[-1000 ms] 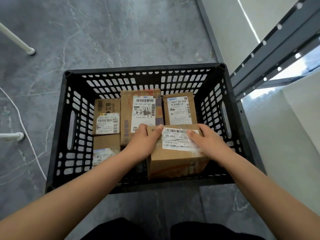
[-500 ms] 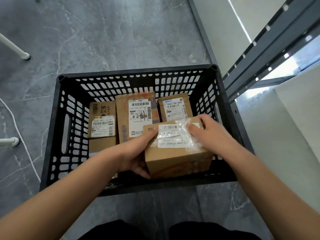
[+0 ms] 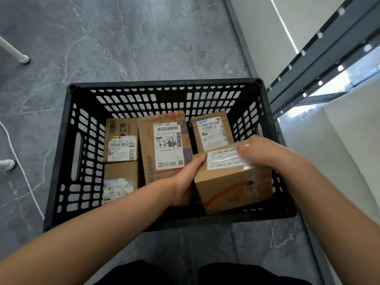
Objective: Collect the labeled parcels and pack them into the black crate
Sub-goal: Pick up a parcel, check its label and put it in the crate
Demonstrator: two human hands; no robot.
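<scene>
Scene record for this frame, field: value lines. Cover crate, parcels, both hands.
container: black crate on grey floor
lying in crate: four, labels up: far-left parcel, centre parcel, far-right parcel, near-left parcel
in hand: held parcel, tilted, label up, at crate's near-right corner
left hand: grips held parcel's left side
right hand: grips its far top edge
seated: cannot tell if it touches the crate bottom
nearby: grey shelf frame, right of crate
</scene>
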